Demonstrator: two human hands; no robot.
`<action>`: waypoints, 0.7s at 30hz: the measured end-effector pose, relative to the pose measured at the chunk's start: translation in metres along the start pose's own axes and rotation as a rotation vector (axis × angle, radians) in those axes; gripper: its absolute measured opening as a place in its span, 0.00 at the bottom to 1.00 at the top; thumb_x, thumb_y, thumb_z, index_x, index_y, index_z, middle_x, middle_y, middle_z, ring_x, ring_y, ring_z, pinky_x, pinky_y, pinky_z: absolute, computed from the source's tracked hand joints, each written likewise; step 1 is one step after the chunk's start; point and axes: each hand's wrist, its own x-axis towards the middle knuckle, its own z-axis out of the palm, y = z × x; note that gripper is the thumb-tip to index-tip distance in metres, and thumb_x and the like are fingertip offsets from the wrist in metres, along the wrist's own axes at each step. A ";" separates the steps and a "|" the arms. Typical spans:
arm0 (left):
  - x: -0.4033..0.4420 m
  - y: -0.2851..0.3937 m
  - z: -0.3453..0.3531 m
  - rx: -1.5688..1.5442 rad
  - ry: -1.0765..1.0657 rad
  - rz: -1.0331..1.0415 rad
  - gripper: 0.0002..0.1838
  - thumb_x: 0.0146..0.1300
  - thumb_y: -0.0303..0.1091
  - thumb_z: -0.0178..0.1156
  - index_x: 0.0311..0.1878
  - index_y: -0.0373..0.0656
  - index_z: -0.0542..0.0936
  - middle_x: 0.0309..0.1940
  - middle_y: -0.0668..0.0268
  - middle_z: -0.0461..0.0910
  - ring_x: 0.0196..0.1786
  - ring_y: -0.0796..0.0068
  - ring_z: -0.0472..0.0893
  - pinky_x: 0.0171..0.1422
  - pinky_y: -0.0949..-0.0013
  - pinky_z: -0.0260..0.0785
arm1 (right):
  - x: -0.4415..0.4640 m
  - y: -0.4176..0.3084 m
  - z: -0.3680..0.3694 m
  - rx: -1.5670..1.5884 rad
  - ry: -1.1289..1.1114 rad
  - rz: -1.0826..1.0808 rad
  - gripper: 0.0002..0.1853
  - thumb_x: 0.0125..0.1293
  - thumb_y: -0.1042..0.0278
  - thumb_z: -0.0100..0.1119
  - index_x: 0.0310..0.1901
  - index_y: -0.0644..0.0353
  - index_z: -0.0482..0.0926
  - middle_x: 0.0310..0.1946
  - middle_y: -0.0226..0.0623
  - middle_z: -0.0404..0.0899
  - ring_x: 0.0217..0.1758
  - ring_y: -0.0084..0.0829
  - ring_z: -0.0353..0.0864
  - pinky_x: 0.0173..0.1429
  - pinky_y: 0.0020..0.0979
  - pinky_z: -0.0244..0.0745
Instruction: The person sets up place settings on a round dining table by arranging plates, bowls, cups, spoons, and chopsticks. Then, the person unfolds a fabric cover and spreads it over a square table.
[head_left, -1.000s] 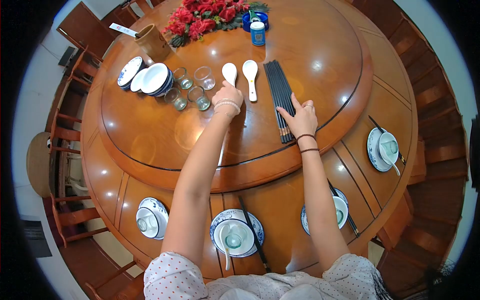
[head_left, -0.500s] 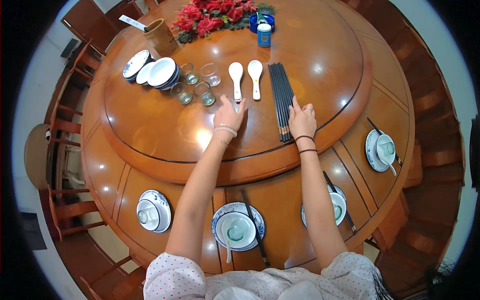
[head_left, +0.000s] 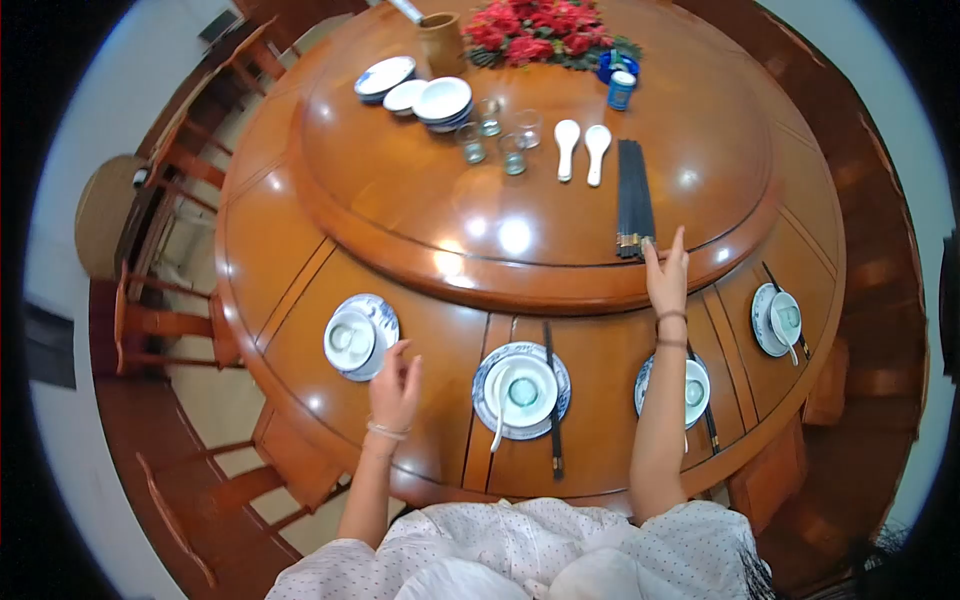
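Note:
My left hand [head_left: 395, 388] is low over the left table edge, fingers apart and slightly bent, with nothing visible in it. Its fingertips are beside a blue-and-white plate [head_left: 386, 318] bearing a bowl [head_left: 362, 350] with a glass in it. My right hand [head_left: 668, 275] reaches to the turntable's edge, thumb and forefinger spread. Its thumb is at the gold-banded ends of a bundle of black chopsticks [head_left: 634, 190]; whether it touches them I cannot tell. Two white spoons [head_left: 566, 145] lie left of the bundle.
On the turntable [head_left: 400, 200] are several glasses [head_left: 513, 155], stacked bowls [head_left: 442, 100], a brown pot [head_left: 440, 45], red flowers [head_left: 540, 30] and a blue can [head_left: 620, 92]. Front settings include a middle plate [head_left: 485, 420] with chopsticks [head_left: 555, 430] and a right plate [head_left: 765, 320]. Chairs [head_left: 170, 320] surround the table.
My left hand has drawn back from the spoons to the left place setting. My right hand has slid toward the near ends of the chopsticks. The view has turned left.

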 end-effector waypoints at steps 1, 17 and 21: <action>-0.019 -0.017 -0.016 -0.049 0.050 -0.050 0.13 0.60 0.31 0.53 0.47 0.39 0.69 0.15 0.66 0.70 0.19 0.79 0.71 0.23 0.74 0.62 | -0.025 -0.017 -0.009 0.064 -0.041 0.011 0.36 0.60 0.55 0.53 0.64 0.63 0.50 0.37 0.45 0.67 0.35 0.36 0.70 0.43 0.32 0.67; 0.010 -0.168 -0.087 -0.390 -0.072 -0.811 0.28 0.62 0.47 0.47 0.58 0.40 0.53 0.30 0.55 0.77 0.22 0.70 0.77 0.16 0.69 0.68 | -0.271 -0.242 0.119 0.052 -0.624 -0.544 0.30 0.53 0.62 0.59 0.58 0.56 0.62 0.41 0.42 0.75 0.43 0.37 0.74 0.45 0.35 0.71; 0.035 -0.210 -0.096 -0.565 -0.382 -0.637 0.20 0.65 0.43 0.44 0.53 0.41 0.58 0.26 0.57 0.75 0.20 0.68 0.78 0.15 0.71 0.70 | -0.271 -0.287 0.194 -0.218 -0.576 -0.617 0.33 0.49 0.65 0.61 0.59 0.45 0.62 0.46 0.42 0.71 0.47 0.39 0.72 0.45 0.36 0.71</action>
